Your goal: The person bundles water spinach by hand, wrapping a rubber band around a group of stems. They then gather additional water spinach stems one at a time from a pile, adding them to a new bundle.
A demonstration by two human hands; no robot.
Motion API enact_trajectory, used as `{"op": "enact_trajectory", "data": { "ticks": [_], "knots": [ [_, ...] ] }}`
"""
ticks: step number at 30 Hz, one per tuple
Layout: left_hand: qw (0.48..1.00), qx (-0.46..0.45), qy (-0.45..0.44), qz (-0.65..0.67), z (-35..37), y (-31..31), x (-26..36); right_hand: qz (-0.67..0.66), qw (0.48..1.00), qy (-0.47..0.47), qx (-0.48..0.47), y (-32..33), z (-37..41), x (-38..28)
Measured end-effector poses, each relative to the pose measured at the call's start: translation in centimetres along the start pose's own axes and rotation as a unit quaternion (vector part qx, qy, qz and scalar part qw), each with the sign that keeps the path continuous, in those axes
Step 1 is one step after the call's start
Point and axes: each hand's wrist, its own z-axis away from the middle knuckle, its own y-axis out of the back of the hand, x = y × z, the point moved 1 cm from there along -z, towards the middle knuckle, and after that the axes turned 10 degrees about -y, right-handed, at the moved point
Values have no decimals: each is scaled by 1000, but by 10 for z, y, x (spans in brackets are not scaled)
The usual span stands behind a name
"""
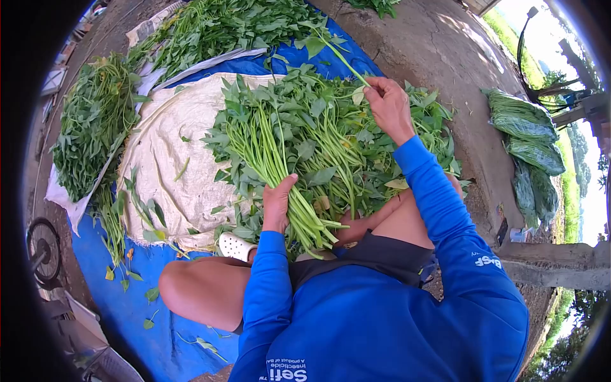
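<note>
A thick bunch of long-stemmed leafy greens (pixel 267 149) lies across my left hand (pixel 277 198), whose fingers wrap round the stems. Its cut ends point towards my lap and its leaves spread away from me. Out to the right, my right hand (pixel 388 105) pinches a single green stem (pixel 347 62), held up at a slant with leaves at its far end. Below that hand spreads a loose heap of the same greens (pixel 340 137), some leaves yellowed. The heap hides part of my lower leg.
A cream woven sack (pixel 168 159) lies over a blue tarp (pixel 146 270), with stray leaves on both. More greens are piled at the back (pixel 223 32) and at the left (pixel 92 127). Plastic-wrapped bundles (pixel 525 130) lie on the concrete at right. A wheel (pixel 44 251) stands at far left.
</note>
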Motion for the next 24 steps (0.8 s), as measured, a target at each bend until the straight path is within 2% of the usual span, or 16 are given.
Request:
{"op": "enact_trajectory", "data": {
  "ticks": [2,4,7,8,11,15,16,19,20,21,22,23,24],
  "knots": [
    [1000,-14,3,27,-2,5,-10,34,998,47,31,-23,31,-12],
    [999,-23,4,48,-6,12,-23,-3,1000,24,-16,-58,75,-16],
    [991,-32,61,111,-5,9,-30,-7,975,-48,-217,-121,155,11],
    [986,-32,87,135,-4,14,-34,11,972,-43,-232,-133,173,16],
    [971,-45,151,179,-10,35,-55,-34,949,-159,-271,-149,206,28],
    [991,89,-26,101,-2,21,-60,-57,939,-154,-303,-155,223,34],
    [992,87,-29,88,-1,19,-57,-37,946,-145,-287,-156,231,30],
    [995,71,75,2,-1,32,-39,-57,925,-87,-364,-141,229,20],
    [995,84,59,-2,1,31,-30,-119,905,-88,-398,-149,224,41],
    [996,78,34,-13,0,30,-21,-172,844,-265,-434,-127,205,28],
    [997,72,11,-23,-2,34,-13,-86,948,-142,-270,-124,189,51],
    [997,67,-13,-31,-5,36,-5,-2,979,-151,-137,-121,173,76],
    [997,65,-30,-38,-5,39,3,121,979,-149,-70,-111,161,89]
  ]
}}
